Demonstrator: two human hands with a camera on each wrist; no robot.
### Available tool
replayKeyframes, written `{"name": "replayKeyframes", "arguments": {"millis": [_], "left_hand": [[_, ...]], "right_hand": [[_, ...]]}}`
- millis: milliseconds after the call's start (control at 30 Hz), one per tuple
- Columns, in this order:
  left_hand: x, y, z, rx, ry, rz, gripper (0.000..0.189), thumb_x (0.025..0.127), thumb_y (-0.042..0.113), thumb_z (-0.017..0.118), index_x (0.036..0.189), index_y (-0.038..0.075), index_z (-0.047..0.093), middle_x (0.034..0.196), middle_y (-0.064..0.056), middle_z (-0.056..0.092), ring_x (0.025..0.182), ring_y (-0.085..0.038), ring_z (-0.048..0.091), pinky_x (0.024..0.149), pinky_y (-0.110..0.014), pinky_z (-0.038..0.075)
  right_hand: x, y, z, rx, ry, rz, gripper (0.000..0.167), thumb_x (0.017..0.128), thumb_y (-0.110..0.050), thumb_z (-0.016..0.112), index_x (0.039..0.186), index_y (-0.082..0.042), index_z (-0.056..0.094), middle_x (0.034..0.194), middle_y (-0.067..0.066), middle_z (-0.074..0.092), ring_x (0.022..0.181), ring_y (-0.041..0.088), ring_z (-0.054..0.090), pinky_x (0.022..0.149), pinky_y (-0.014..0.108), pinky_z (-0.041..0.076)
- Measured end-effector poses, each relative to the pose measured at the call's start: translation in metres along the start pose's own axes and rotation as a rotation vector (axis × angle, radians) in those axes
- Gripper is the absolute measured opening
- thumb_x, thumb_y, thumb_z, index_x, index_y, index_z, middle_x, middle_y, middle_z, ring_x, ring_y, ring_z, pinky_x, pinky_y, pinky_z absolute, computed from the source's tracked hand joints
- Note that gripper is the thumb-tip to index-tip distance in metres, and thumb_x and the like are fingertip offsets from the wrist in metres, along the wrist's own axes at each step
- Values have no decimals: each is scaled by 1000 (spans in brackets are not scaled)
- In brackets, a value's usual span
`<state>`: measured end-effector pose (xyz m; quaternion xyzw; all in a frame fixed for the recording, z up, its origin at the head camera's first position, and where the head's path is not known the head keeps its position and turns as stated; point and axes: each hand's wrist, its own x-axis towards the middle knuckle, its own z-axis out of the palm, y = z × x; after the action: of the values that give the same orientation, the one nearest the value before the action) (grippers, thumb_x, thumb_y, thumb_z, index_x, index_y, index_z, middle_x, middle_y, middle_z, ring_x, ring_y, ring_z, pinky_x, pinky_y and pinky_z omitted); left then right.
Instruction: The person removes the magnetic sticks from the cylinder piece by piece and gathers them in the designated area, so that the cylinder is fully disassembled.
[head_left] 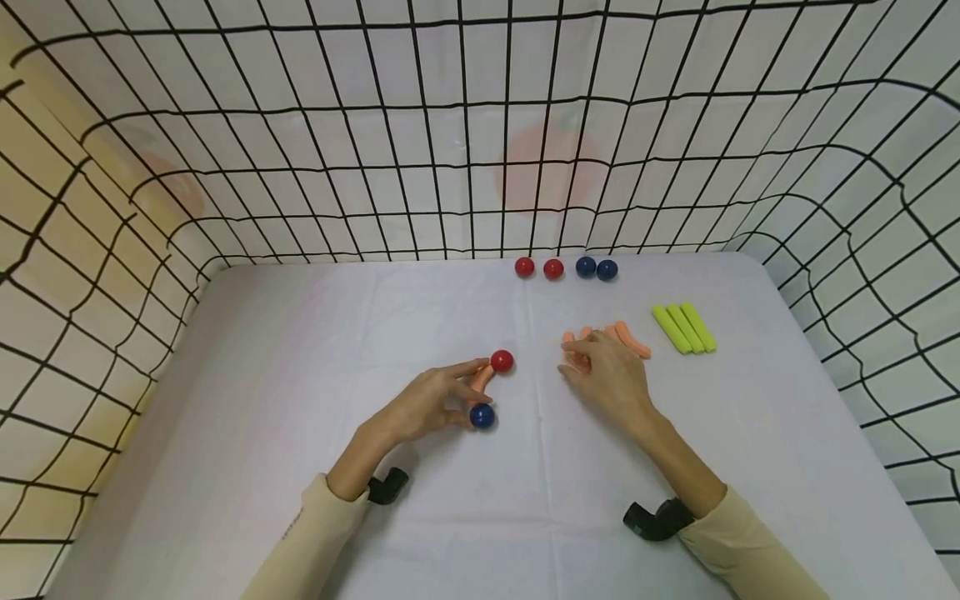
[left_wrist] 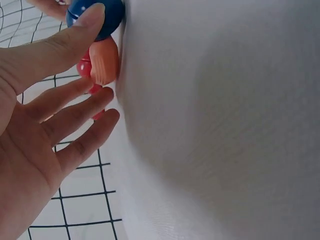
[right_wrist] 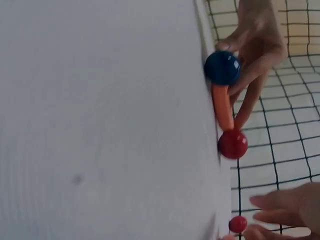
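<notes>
My left hand (head_left: 431, 404) pinches a glossy blue ball (head_left: 482, 416) between thumb and index finger, its other fingers stretched out. An orange, slightly curved stick (right_wrist: 223, 107) links that ball to a red ball (head_left: 502, 361), all lying on the white surface. One left fingertip reaches the red ball's side. My right hand (head_left: 611, 375) is low over a group of orange curved sticks (head_left: 632, 340), thumb and fingers spread either side of one stick (head_left: 576, 360). Part of the group is hidden under this hand.
Two loose red balls (head_left: 553, 268) and two blue balls (head_left: 596, 268) line the back edge. Several yellow-green sticks (head_left: 684, 327) lie side by side at right. A black wire grid (head_left: 465, 133) walls the white-covered table (head_left: 300, 333) at back and sides.
</notes>
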<state>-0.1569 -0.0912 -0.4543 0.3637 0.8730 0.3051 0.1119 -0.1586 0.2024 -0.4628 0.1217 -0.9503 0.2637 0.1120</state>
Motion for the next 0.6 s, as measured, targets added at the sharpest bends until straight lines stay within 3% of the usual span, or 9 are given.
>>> {"name": "replayKeyframes", "arguments": {"millis": [67, 167, 300, 433, 600], "left_hand": [[1, 0, 0, 5, -1, -1, 36, 80, 9, 88, 115, 9, 80, 155, -21, 51, 141, -35, 55, 114, -48, 48], [3, -1, 3, 29, 13, 2, 35, 80, 14, 88, 114, 10, 81, 154, -20, 53, 140, -34, 56, 114, -48, 49], [8, 1, 8, 58, 62, -1, 31, 80, 19, 89, 109, 10, 82, 151, -20, 56, 136, -35, 60, 112, -50, 50], [11, 5, 12, 51, 96, -19, 27, 81, 19, 88, 105, 8, 83, 149, -22, 57, 128, -34, 64, 111, -52, 51], [11, 9, 13, 29, 82, -40, 29, 82, 15, 87, 108, 6, 82, 148, -24, 56, 122, -34, 66, 107, -49, 54]], "right_hand": [[-2, -7, 1, 133, -85, -34, 26, 83, -11, 86, 107, -4, 80, 86, 8, 71, 75, 16, 62, 62, 27, 49], [-6, -16, 6, 312, -242, -94, 34, 85, -15, 86, 116, -4, 78, 97, 9, 76, 78, 14, 70, 68, 26, 56], [-13, -30, 15, 394, -396, -118, 41, 84, -21, 87, 121, -8, 76, 103, 5, 76, 79, 8, 71, 74, 25, 56], [-19, -41, 22, 363, -394, -102, 39, 82, -22, 89, 118, -12, 78, 99, 0, 76, 74, 3, 69, 76, 24, 50], [-21, -47, 28, 371, -361, -44, 30, 82, -20, 89, 110, -13, 78, 97, -2, 78, 72, 4, 67, 67, 20, 48]]}}
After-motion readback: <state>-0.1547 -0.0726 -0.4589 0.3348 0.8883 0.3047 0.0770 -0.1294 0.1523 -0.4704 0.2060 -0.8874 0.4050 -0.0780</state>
